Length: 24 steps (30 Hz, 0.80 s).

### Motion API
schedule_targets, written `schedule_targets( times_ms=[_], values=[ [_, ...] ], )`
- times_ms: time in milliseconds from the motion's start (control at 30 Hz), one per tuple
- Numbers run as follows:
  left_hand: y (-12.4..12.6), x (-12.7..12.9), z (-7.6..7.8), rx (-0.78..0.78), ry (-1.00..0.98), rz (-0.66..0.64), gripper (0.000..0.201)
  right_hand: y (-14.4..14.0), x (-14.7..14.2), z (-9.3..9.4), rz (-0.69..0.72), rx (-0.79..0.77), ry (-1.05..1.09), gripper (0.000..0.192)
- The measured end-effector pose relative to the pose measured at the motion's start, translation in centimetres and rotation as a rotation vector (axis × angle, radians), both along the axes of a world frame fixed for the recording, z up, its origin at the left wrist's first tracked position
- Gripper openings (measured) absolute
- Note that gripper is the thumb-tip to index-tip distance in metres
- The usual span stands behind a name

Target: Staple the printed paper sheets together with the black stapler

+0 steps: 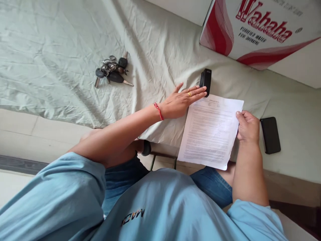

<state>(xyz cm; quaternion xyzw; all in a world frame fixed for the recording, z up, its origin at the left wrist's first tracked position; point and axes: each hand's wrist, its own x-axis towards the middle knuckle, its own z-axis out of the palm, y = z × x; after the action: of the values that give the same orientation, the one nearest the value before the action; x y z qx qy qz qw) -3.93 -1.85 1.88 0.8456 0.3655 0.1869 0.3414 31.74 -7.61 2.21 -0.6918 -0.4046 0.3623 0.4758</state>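
My left hand (177, 102), with a red thread bracelet and a ring, reaches across to the right. Its fingers are stretched out, and the fingertips rest on the near end of a small black stapler (206, 80). Below the stapler lies a printed sheet of paper (210, 134), its top edge close against it; whether several sheets are stacked cannot be told. My right hand (248, 125) pinches the paper's right edge, thumb on top and fingers underneath. The paper's lower part hangs past the bed edge above my lap.
A bunch of keys (112, 70) lies on the wrinkled pale green sheet (62, 43) at the left. A black phone (270, 135) is just right of my right hand. At the back right stands a red and white water carton (255, 36).
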Motion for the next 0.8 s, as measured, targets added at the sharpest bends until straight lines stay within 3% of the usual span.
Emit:
schedule_targets(
  times_ms=[67,133,200,300,367,533,700,800],
  values=[
    [-0.5,-0.8,0.0,-0.037,-0.113,0.035,0.09,-0.2,-0.4,0.4,0.076,-0.034,0.058,0.066],
    [-1.7,-1.2,0.5,-0.099,-0.293,0.184,0.072,-0.5,-0.9,0.8,0.15,-0.046,0.109,0.064],
    [-3.2,-1.1,1.6,-0.273,-0.463,0.423,0.049,-0.6,-1.5,1.1,0.183,0.001,0.116,0.064],
    [-4.6,-0.5,3.3,-0.591,-0.641,0.622,0.041,-0.4,-1.7,1.1,0.174,0.096,0.074,0.067],
    [-4.9,-0.2,3.9,-0.705,-0.701,0.643,0.035,-0.1,-1.4,0.8,0.151,0.142,0.043,0.068],
    [-4.6,-0.1,3.6,-0.988,-0.728,0.46,0.04,0.1,-0.6,-0.3,0.116,0.183,-0.006,0.068],
    [-4.5,0.3,2.6,-0.97,-0.818,0.621,0.056,-0.1,-1.8,-0.8,0.144,0.153,0.119,0.063],
    [-4.4,0.5,2.7,-0.948,-0.843,0.666,0.051,-0.1,-2.1,-1.1,0.149,0.136,0.129,0.07]
  ],
)
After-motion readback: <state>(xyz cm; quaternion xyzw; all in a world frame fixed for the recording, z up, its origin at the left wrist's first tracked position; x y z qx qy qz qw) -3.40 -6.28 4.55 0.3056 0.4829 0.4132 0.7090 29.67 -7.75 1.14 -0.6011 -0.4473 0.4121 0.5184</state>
